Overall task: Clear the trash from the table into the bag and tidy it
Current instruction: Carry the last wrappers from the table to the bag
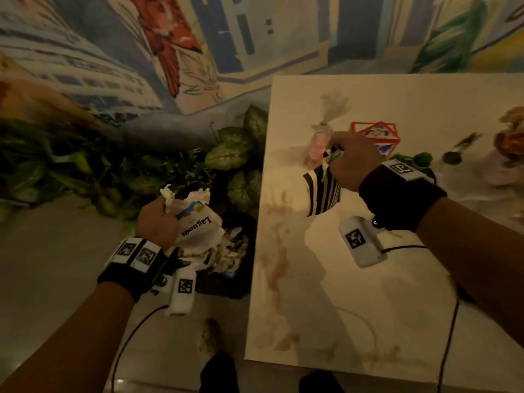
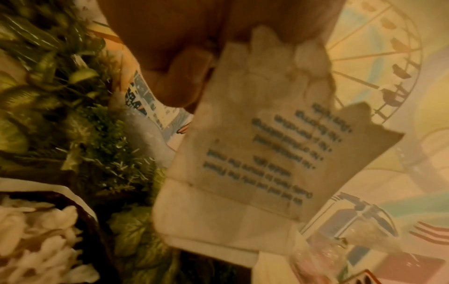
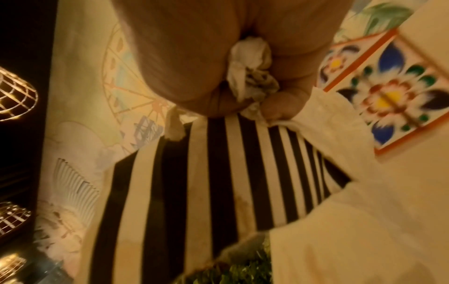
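My left hand (image 1: 157, 222) grips a crumpled white paper bag with printed lettering (image 1: 195, 222) above the dark trash bag (image 1: 226, 268) on the floor, left of the table. The left wrist view shows the same printed paper bag (image 2: 255, 153) hanging from my fingers (image 2: 179, 76). My right hand (image 1: 350, 163) is over the white table (image 1: 425, 279), holding a black-and-white striped paper wrapper (image 1: 323, 191) together with a wad of tissue (image 3: 250, 76). A small pink plastic pouch with a knotted top (image 1: 319, 143) lies just beyond that hand.
A decorated tile coaster (image 1: 377, 137) sits behind my right hand. Artificial leafy plants (image 1: 232, 154) line the floor left of the table. Brownish smears (image 1: 278, 265) run along the table's left side. The trash bag holds crumpled white paper (image 2: 36, 240).
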Tool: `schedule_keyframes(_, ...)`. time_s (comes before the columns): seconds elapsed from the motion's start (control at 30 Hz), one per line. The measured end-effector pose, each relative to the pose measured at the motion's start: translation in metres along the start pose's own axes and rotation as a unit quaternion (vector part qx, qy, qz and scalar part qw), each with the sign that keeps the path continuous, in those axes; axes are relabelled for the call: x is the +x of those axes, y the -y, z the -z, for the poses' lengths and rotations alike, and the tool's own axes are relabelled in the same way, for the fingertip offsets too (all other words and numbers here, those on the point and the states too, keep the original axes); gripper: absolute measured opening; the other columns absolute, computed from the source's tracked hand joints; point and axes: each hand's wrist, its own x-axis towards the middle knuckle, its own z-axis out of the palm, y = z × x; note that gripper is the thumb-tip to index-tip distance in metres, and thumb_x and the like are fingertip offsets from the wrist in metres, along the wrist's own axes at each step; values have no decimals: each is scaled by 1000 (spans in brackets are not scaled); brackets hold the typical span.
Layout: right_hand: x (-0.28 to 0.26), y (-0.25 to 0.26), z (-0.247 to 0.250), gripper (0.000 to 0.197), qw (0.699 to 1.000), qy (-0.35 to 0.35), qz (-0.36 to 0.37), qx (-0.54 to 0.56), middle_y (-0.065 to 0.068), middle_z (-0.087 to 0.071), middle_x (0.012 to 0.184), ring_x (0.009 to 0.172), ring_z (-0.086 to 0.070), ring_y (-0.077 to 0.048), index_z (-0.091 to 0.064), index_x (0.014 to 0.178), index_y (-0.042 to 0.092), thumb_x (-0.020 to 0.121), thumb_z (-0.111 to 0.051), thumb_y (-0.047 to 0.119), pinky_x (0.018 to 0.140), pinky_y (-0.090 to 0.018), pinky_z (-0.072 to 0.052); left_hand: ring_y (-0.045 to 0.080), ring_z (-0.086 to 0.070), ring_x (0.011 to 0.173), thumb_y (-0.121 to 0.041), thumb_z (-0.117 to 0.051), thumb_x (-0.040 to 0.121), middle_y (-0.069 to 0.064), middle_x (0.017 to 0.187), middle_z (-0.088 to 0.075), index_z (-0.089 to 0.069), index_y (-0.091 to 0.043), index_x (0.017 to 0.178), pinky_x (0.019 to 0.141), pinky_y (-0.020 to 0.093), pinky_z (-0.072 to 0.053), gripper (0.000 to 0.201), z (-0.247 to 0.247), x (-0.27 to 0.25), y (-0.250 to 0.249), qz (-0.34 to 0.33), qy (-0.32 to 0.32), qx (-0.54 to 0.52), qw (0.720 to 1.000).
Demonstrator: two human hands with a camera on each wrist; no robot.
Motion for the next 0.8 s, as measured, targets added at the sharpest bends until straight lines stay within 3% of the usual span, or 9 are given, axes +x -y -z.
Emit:
schedule_keyframes(0.07,6,22,-22,13,1000,11,18,8,-7,-53,87,80,-47,-25,-53,83,12,80,-46,1,65,-27,-32,43,-49,115,8,-43,88,24,125,-56,-55,3,124,92,45,-41,38,7,14,22,6,0,-4,1000)
schedule_keyframes(0.23,15,83,-88,16,1000,26,8,14,-2,-51,81,76,-46,-22,-53,83,15,80,-45,2,60,-23,-31,43,-50,111,9,-42,88,27,120,-56,-57,7,117,81,39,-37,33,21,63,72,10,47,10,999)
schedule_keyframes(0.37,27,131,-152,12,996,74,-42,30,4,-40,70,63,-38,-16,-47,81,14,82,-45,2,49,-26,-25,41,-51,112,2,-45,90,25,121,-57,-57,3,117,90,42,-41,30,21,106,115,3,111,46,993)
schedule_keyframes(0.47,34,156,-199,17,989,109,-89,42,5,-35,70,61,-34,-13,-43,76,18,84,-46,3,48,-25,-23,39,-53,107,0,-45,91,21,115,-59,-59,3,109,81,35,-39,23,15,129,137,-7,160,45,986)
schedule_keyframes(0.57,37,162,-241,17,978,127,-153,64,5,-36,69,61,-37,-14,-44,76,19,86,-47,6,54,-22,-28,38,-54,103,-1,-46,92,21,112,-60,-59,3,106,77,34,-40,20,-1,143,154,-15,209,57,976)
schedule_keyframes(0.67,37,153,-275,22,964,121,-216,98,0,-40,70,64,-42,-18,-44,70,17,88,-47,5,56,-23,-32,36,-54,109,-2,-48,91,18,120,-59,-59,-3,118,78,29,-39,29,-24,154,170,-17,264,76,961)
schedule_keyframes(0.73,37,143,-299,32,950,100,-262,139,-2,-42,68,64,-45,-19,-41,61,19,86,-46,0,54,-24,-36,35,-52,113,-5,-50,91,16,124,-57,-57,-6,121,84,29,-41,31,-41,161,179,-16,287,93,953)
schedule_keyframes(0.8,37,128,-324,33,929,89,-314,178,-5,-45,66,65,-50,-22,-41,59,20,83,-47,-3,59,-32,-48,35,-50,115,-6,-49,91,15,126,-55,-56,-6,122,92,33,-41,32,-60,168,187,-5,305,105,946)
